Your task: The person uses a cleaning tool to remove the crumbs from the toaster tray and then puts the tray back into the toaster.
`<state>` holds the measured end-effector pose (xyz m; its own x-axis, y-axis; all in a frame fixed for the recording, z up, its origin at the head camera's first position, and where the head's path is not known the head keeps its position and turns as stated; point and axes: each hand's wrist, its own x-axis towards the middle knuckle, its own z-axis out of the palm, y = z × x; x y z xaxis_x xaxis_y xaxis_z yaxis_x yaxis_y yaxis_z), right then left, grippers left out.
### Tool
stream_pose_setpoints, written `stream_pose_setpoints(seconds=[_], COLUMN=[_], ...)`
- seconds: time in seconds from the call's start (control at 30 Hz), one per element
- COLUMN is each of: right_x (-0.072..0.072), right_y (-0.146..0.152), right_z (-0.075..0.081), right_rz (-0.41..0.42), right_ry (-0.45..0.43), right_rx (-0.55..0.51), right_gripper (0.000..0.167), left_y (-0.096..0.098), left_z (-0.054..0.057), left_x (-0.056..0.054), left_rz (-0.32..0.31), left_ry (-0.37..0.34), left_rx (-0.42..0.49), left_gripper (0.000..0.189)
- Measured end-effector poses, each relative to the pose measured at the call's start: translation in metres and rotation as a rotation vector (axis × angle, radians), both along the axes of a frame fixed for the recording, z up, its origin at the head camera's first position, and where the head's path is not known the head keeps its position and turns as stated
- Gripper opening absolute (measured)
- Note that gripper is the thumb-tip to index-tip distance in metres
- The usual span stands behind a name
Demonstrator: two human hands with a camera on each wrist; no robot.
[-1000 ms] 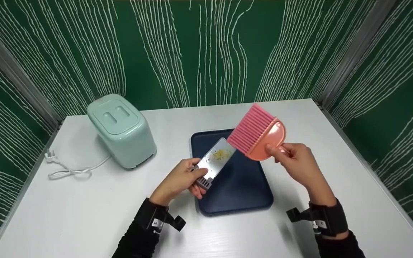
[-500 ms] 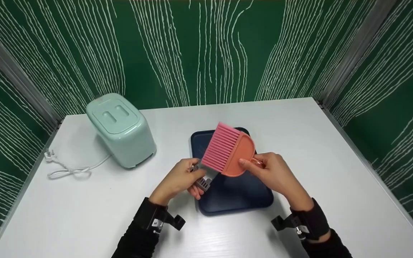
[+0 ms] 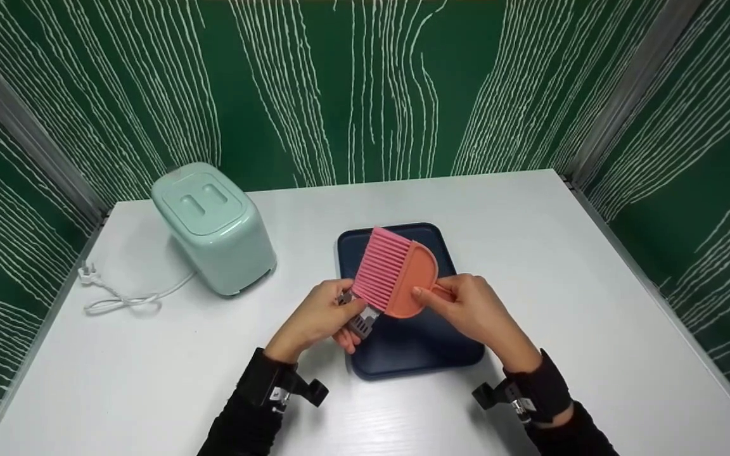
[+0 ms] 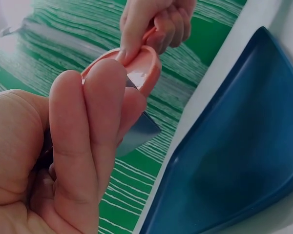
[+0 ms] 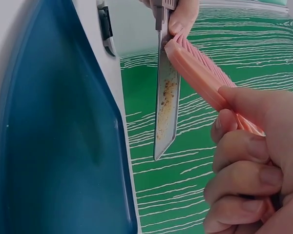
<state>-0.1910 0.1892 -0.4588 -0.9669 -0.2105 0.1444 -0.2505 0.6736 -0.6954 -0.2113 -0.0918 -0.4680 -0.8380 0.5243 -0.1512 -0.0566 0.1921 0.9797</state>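
Note:
My left hand (image 3: 320,313) grips a narrow metal crumb tray (image 5: 166,107) by its slotted grey end. Yellow-brown crumbs lie along the tray's flat surface, as the right wrist view shows. Pinched by its orange handle in my right hand (image 3: 473,310) is a broad brush (image 3: 416,282) with pink bristles. The bristles cover much of the crumb tray in the head view, their tips right at my left thumb. Both things are above a dark blue rectangular tray (image 3: 416,354) on the table.
A mint-green toaster (image 3: 213,234) with a lid stands at the back left. Its white cord and plug (image 3: 130,301) lie on the white table (image 3: 149,380). Green walls with white lines enclose the back and sides.
My right hand has brought the brush left and down from the crumb tray's far end to its grey end. The left hand and crumb tray have stayed nearly still.

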Motion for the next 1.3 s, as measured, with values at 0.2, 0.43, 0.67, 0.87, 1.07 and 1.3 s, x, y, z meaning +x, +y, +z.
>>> stream_pose_setpoints(seconds=[0.2, 0.43, 0.67, 0.87, 1.07, 1.3], right_x=[-0.001, -0.003, -0.004, -0.004, -0.005, -0.006], right_y=[0.000, 0.001, 0.003, 0.003, 0.005, 0.008], right_z=[-0.003, -0.005, -0.006, -0.007, -0.009, -0.011], right_rz=[-0.018, -0.074, -0.099, -0.122, -0.143, -0.174], right_ry=[0.029, 0.032, 0.060, 0.062, 0.117, 0.157], right_rx=[0.037, 0.091, 0.133, 0.155, 0.208, 0.242], right_gripper=[0.059, 0.059, 0.059, 0.057, 0.059, 0.061], left_y=[0.000, 0.001, 0.003, 0.003, 0.003, 0.004], left_z=[0.001, 0.002, 0.005, 0.007, 0.008, 0.009], left_x=[0.000, 0.001, 0.002, 0.004, 0.004, 0.005], left_rz=[0.002, 0.009, 0.009, 0.012, 0.023, 0.029], left_ry=[0.033, 0.072, 0.129, 0.164, 0.183, 0.197], left_rx=[-0.018, -0.085, -0.138, -0.165, -0.173, -0.183], left_gripper=[0.019, 0.014, 0.010, 0.020, 0.017, 0.009])
